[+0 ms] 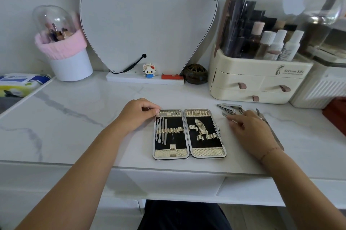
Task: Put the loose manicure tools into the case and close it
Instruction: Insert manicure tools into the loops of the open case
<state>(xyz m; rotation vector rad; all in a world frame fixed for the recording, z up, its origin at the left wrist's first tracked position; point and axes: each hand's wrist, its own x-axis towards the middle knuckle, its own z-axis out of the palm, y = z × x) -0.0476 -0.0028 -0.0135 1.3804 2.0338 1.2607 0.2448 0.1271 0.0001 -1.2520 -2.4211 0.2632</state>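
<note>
The manicure case (189, 152) lies open flat on the marble desk, gold-trimmed with a black lining. Several thin tools (162, 130) sit in the loops of its left half. A pointed tool (201, 126) sits in the right half. My left hand (138, 112) rests at the case's top left corner, fingers curled with a thin metal piece showing between them. My right hand (250, 126) lies to the right of the case, fingertips pinching a slim metal tool (233, 121). Loose nail clippers (229, 108) lie just beyond it. A long file (269, 126) runs partly under that hand.
A cream cosmetics organiser (258, 80) with a clear lid stands at the back right. A mirror (148, 18) on a white base stands behind the case, with a small toy figure (148, 70) and a dark round pot (195, 74). A white brush holder (71, 67) stands back left.
</note>
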